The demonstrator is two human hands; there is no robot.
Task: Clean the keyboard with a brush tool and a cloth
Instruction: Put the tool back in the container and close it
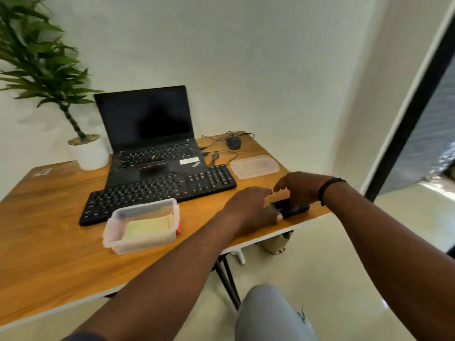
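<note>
One keyboard (157, 191), one laptop (152, 139), one mouse (233, 142), one plant (49, 70), one lid (254, 166), one container (141, 226), two hands.

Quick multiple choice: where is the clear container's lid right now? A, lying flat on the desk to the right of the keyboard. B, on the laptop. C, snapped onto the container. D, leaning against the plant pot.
A: the lid lies flat on the desk just right of the keyboard, while the clear container sits open.

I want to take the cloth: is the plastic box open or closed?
Open: the plastic box has no lid on it, and the clear lid lies apart, right of the keyboard.
</note>
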